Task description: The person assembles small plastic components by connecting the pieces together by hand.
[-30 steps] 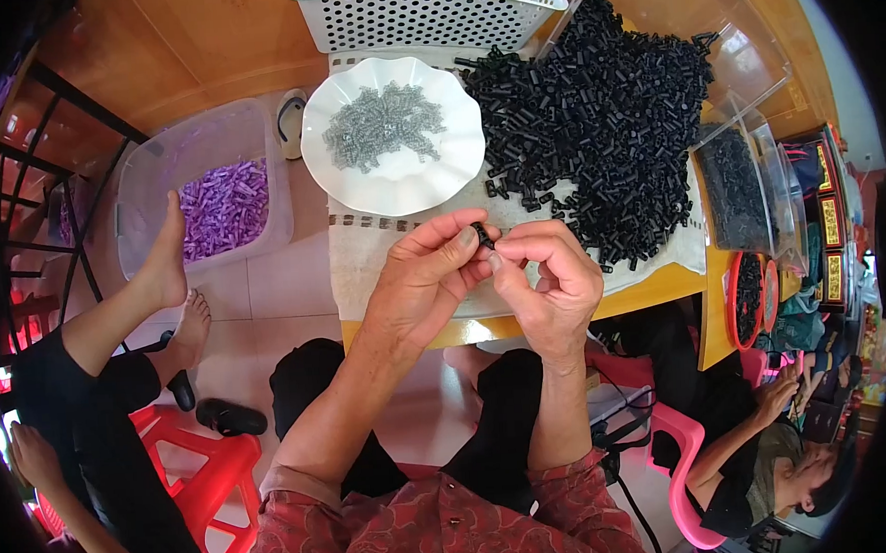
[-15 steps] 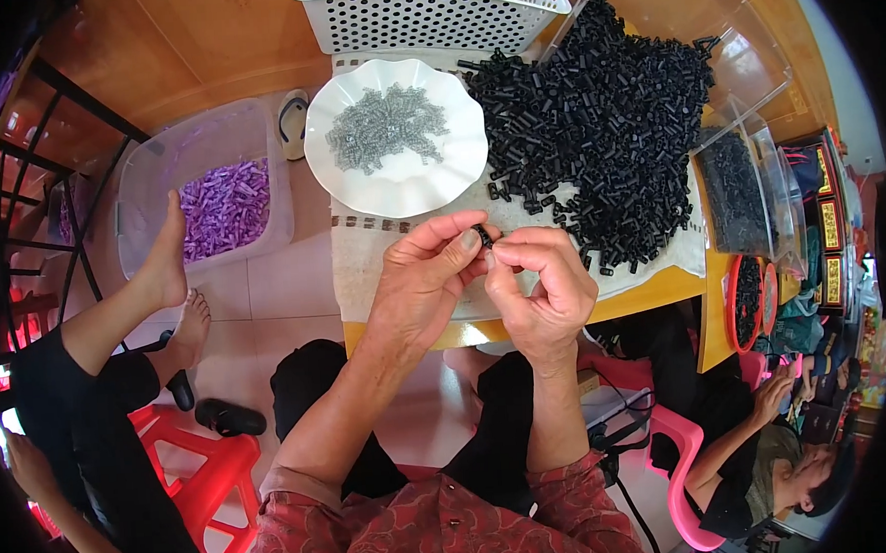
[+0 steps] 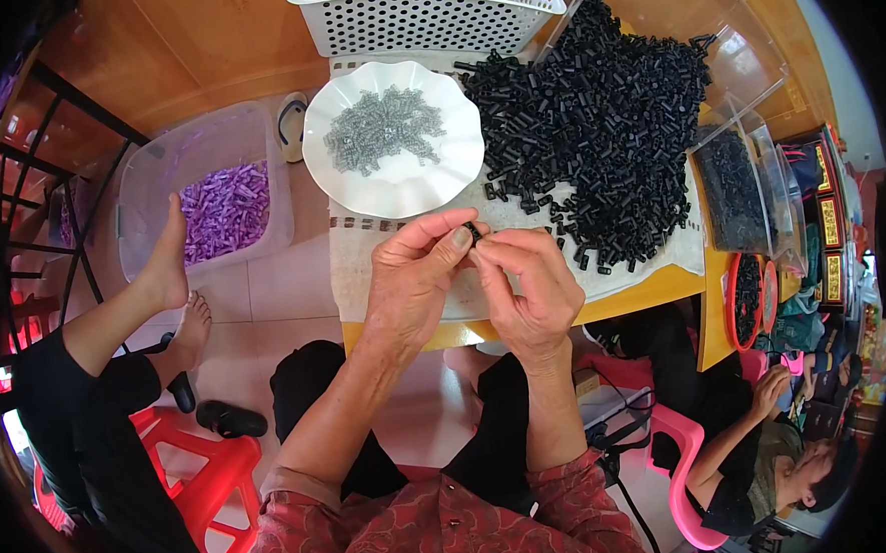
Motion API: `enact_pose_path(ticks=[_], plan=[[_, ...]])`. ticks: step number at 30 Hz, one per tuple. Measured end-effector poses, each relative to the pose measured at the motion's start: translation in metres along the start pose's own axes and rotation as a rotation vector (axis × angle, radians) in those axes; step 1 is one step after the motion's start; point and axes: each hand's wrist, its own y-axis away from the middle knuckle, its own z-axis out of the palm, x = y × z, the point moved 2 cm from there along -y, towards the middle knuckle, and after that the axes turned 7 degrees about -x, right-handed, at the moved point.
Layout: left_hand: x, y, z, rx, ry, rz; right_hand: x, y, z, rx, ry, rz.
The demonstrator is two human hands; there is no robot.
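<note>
Over the table's near edge, my left hand [image 3: 411, 286] pinches a small black plastic tube-shaped part [image 3: 474, 234] between thumb and fingers. My right hand [image 3: 536, 297] meets it there, thumb and forefinger pressed together at the part's near end. Whatever those right fingertips hold is too small and covered to make out. Just beyond my hands stands a white scalloped plate [image 3: 399, 194] bearing a pile of small silvery, spring-like pieces [image 3: 385, 129]. A large heap of black plastic parts [image 3: 596, 128] spreads to the right of the plate.
A white perforated basket [image 3: 420, 22] stands behind the plate. Clear bins [image 3: 764, 180] and a red tray [image 3: 733, 301] are at the right. On the floor at left are a tub of purple parts [image 3: 129, 208] and a red stool [image 3: 218, 479]. Other people sit on both sides.
Both hands have shifted slightly left, still together at the black part. My right fingertips now sit closer against it.
</note>
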Motion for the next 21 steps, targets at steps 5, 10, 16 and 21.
enact_pose_path(ticks=[5,10,16,21], plan=[[0.004,0.001,0.003,-0.001,0.052,-0.066,0.001,-0.003,-0.009,-0.046,-0.113,0.101],[0.003,0.001,0.000,-0.050,0.057,-0.106,0.007,-0.003,-0.012,-0.090,-0.209,0.272],[0.002,-0.002,0.001,-0.065,0.017,-0.138,0.008,-0.006,-0.014,-0.152,-0.267,0.265],[0.000,-0.002,0.003,-0.096,0.021,-0.140,0.009,-0.008,-0.015,-0.210,-0.241,0.214]])
